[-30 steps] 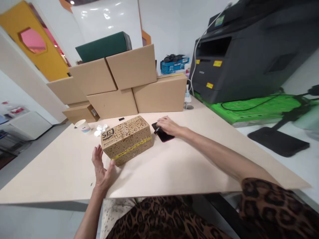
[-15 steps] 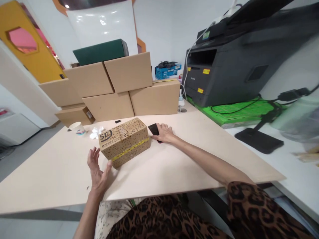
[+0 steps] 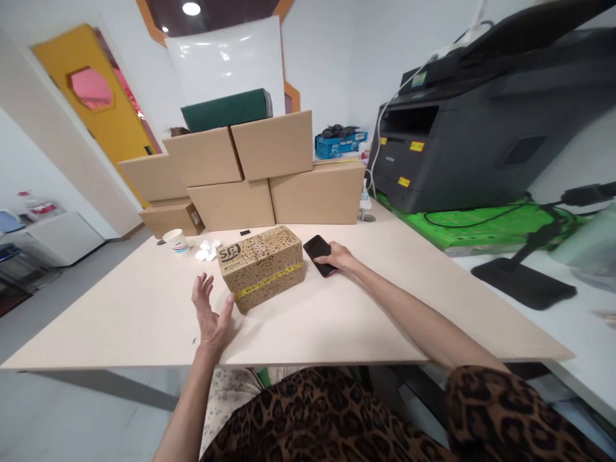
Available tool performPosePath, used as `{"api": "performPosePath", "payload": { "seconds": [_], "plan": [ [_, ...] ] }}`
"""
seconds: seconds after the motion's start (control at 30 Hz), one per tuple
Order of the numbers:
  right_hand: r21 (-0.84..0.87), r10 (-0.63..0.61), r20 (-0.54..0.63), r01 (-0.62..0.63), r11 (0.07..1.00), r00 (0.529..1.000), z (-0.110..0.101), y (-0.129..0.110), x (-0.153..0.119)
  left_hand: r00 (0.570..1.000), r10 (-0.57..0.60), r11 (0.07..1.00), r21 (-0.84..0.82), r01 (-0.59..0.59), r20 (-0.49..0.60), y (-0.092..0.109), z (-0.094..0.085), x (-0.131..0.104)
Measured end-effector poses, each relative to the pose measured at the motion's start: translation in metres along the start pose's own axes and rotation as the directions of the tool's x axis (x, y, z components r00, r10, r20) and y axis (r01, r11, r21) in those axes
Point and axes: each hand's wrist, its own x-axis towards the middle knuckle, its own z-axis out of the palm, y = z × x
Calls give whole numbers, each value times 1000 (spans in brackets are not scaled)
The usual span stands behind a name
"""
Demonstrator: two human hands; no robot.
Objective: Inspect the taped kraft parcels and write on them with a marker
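Observation:
A small cardboard parcel box (image 3: 264,264) with dark speckles, black "SF" lettering and a yellow tape band sits on the table in front of me. My left hand (image 3: 212,316) is open at its left front corner, fingers spread and raised. Its thumb is close to the corner; whether it touches I cannot tell. To the right of the box, a black smartphone (image 3: 317,249) with a reddish edge lies on the table or just above it. My right hand (image 3: 339,255) grips the phone's right side, thumb across the screen, the other fingers mostly hidden.
Large cardboard boxes (image 3: 231,204) are stacked along the table's back, topped by a dark green box (image 3: 226,112). A paper cup (image 3: 176,241) and crumpled white tissue (image 3: 208,250) lie left. Rightward are a printer (image 3: 447,141) and a black stand (image 3: 522,282).
My right hand has shifted from lying over the phone to holding its right side, and more of the screen shows. The left hand stays open by the parcel box. The camera view has shifted.

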Motion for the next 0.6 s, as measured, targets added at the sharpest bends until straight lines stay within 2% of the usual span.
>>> {"api": "performPosePath", "payload": {
  "seconds": [0.17, 0.27, 0.3, 0.37, 0.43, 0.47, 0.5, 0.57, 0.6],
  "plan": [
    [349, -17, -121, 58, 935, 993, -6, 18, -18, 987, 127, 988, 100, -117, -102, 9, 0, 0],
    [491, -36, -210, 137, 860, 977, -18, 18, -39, 977, 158, 982, 130, -140, -145, 30, 3, -8],
    [539, -55, -240, 180, 823, 969, -21, 15, -48, 977, 167, 983, 100, -155, -135, 40, 6, -12],
    [705, -141, -320, 335, 625, 937, -25, 0, -69, 990, 136, 991, 4, -136, -47, 67, 15, -21],
    [785, -216, -299, 368, 498, 930, -22, -21, -94, 993, 39, 988, -153, -21, 113, 98, 29, -27],
    [815, -237, -287, 367, 448, 928, -17, -33, -107, 976, -31, 969, -232, 82, 214, 113, 36, -28],
    [847, -254, -247, 336, 413, 935, -11, -45, -120, 945, -116, 933, -294, 209, 305, 126, 44, -28],
    [894, -289, -123, 232, 382, 949, 3, -65, -142, 835, -263, 797, -379, 471, 483, 148, 57, -27],
    [905, -309, -74, 194, 378, 948, 10, -72, -151, 788, -301, 727, -406, 554, 537, 156, 62, -26]
  ]
}}
